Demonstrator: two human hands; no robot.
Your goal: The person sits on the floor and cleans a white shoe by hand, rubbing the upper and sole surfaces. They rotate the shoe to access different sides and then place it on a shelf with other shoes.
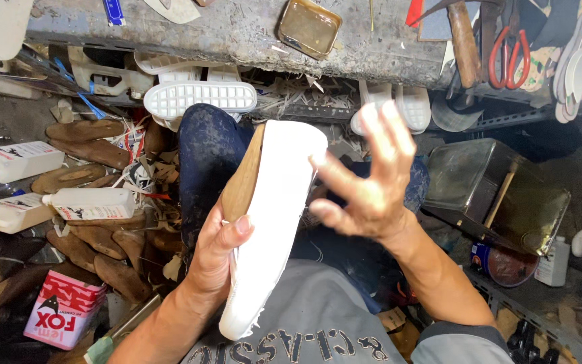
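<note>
- Left hand (213,253) grips white shoe upper on wooden last (274,216), over lap, below workbench (237,30).
- Right hand (365,182) open, empty, blurred, just right of shoe.
- Step looks like smoothing upper; next needs firm, even palm press.

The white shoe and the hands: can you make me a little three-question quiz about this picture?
1. True or false: the left hand grips the white shoe.
2. What are the right hand's fingers doing? A) spread open B) holding scissors C) closed in a fist
3. Fill in: the scissors on the workbench have ___ handles.

Key: 1 true; 2 A; 3 red.
</note>
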